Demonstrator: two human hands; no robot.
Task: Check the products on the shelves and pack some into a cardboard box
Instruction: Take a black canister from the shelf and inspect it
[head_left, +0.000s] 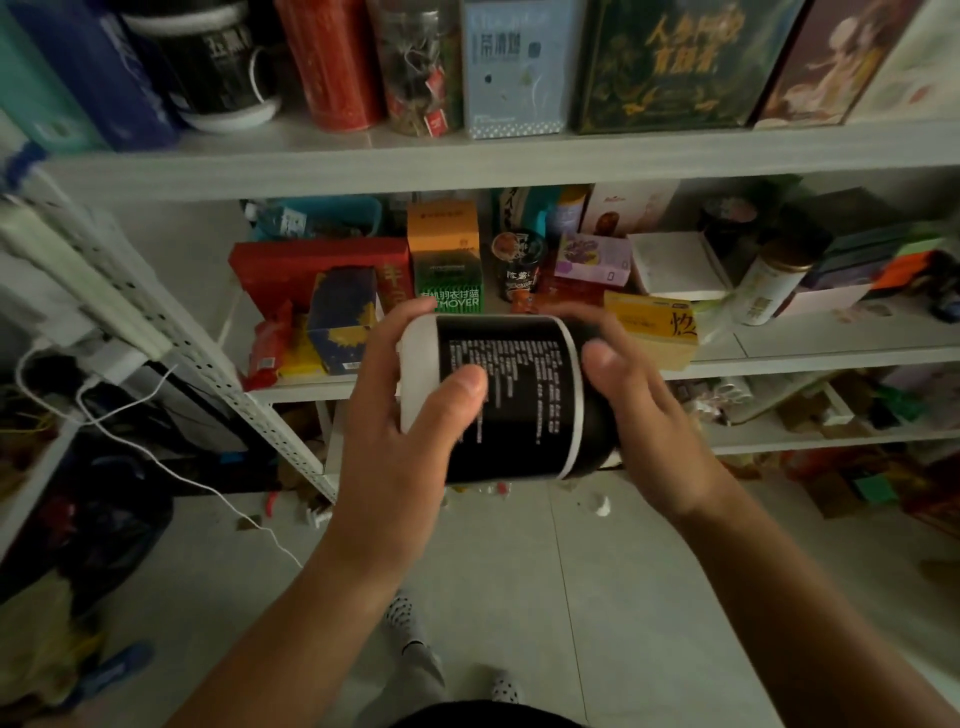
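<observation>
Item: black canister (511, 400) with white ends and small white print, lying on its side in mid-air before the middle shelf (779, 358). Left hand (410, 415) gripped the white end, thumb on the label; right hand (639, 415) gripped the opposite end. Behind it stood a green-and-orange carton (447, 254), a yellow box (654, 325), and a white bottle (769, 283).

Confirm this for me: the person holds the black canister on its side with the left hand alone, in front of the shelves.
Not quite: both hands hold it. The left hand grips the white-capped end of the black canister, and the right hand grips the other end, as the head view shows. The rest stands: the canister lies on its side in front of the shelves.
</observation>
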